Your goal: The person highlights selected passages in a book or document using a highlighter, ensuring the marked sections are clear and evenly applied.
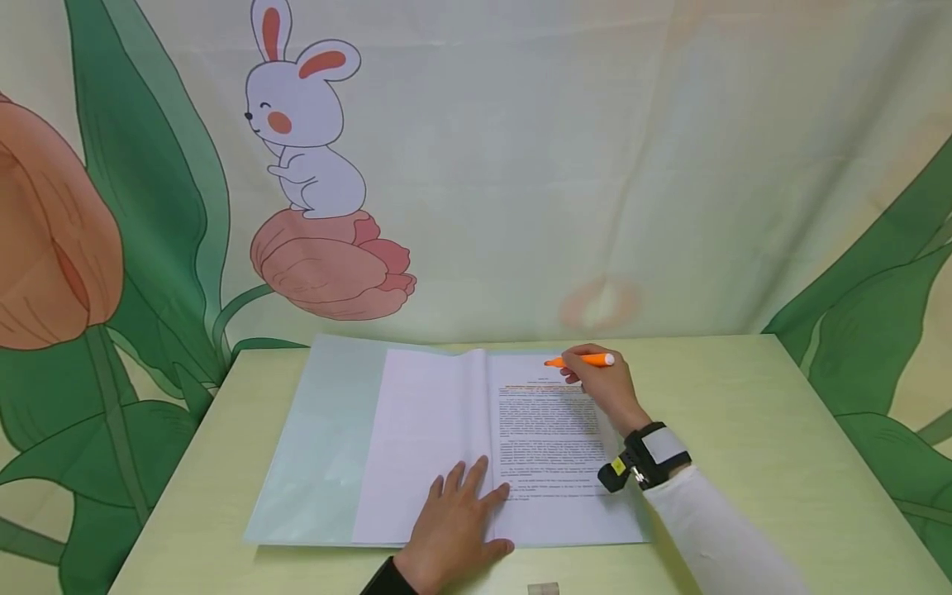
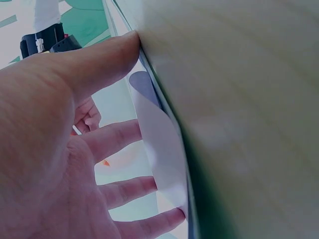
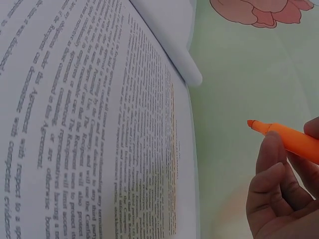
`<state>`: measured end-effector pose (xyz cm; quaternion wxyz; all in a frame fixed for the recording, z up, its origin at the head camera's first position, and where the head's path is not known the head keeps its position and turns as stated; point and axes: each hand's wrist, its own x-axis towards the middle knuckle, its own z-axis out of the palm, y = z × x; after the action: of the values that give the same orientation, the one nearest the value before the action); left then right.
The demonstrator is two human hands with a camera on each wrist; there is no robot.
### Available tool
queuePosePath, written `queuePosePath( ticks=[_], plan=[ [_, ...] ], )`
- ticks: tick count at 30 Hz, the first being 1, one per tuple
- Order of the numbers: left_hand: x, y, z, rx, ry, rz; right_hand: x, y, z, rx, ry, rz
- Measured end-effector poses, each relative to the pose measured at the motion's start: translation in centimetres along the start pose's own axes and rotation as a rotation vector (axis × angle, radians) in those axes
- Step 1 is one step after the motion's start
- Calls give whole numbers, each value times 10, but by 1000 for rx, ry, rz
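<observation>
In the head view my right hand (image 1: 608,388) pinches an orange highlighter (image 1: 597,360) above the top of a printed page (image 1: 550,521). The highlighter lies nearly level, its bare orange tip to the left; the right wrist view shows that tip apart from the paper. An orange-marked line runs across the upper text. My left hand (image 1: 457,525) rests with spread fingers on the lower middle of the papers, by the fold. Beneath the papers is a pale blue folder (image 1: 327,463), spread flat. In the left wrist view the fingers (image 2: 124,191) touch a curled sheet (image 2: 154,134).
A blank white page (image 1: 416,446) lies on the left half of the folder. A small greyish object (image 1: 543,588), cut off by the frame, sits at the table's front. The light green table (image 1: 781,463) meets a printed curtain (image 1: 506,165) behind.
</observation>
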<state>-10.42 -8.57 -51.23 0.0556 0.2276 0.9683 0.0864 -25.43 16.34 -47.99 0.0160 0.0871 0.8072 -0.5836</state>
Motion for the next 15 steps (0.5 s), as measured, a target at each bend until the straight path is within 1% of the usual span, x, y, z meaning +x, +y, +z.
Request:
queuePosePath(
  ticks=[7,15],
  plan=[
    [-1,0,-2,-7,-1,1,-1,-2,13,3,-12,-27],
    [-1,1,-3,-1,5,1,0,1,28,29,-49,-54]
  ],
)
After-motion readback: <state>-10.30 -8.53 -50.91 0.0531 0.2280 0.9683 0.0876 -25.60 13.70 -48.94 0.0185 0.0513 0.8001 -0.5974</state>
